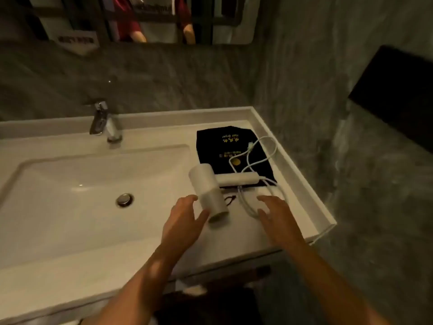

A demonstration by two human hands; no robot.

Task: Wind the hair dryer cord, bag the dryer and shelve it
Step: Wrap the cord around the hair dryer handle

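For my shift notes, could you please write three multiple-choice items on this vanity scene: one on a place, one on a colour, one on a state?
1. Where does the hair dryer lie?
A. in the basin
B. on the counter right of the basin, handle on the bag
C. on a shelf

2. What colour is the bag?
A. black
B. white
C. red

3. What state is the cord in?
A. wound tight round the handle
B. tucked in the bag
C. loose, in open loops

Key: 1 B, the barrel rests on the counter beside the basin; 2 A, dark cloth with gold print; 3 C, it sprawls over bag and counter, and the left hand and right hand hold nothing.
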